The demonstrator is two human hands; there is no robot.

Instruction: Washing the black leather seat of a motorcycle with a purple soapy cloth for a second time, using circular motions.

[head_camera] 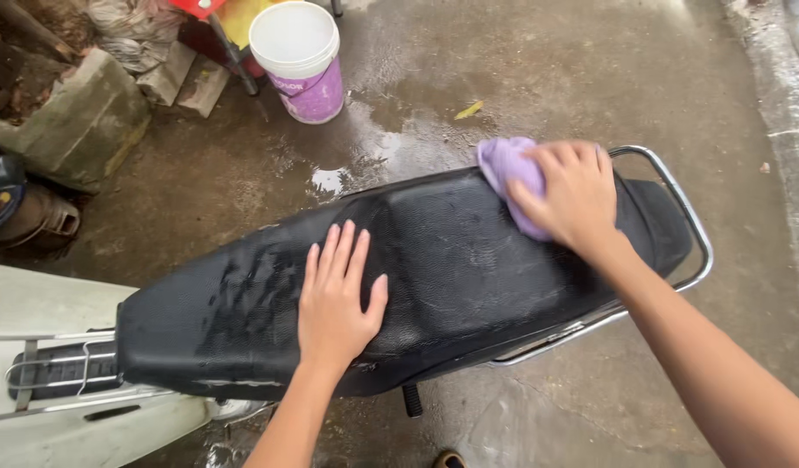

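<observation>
On the black seat, right hand clutches a purple cloth; left hand lies flat, empty.

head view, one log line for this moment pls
left hand: flat on black textured scooter seat | right hand: presses purple cloth on seat rear | white and purple plastic bucket: on wet concrete beyond
</observation>
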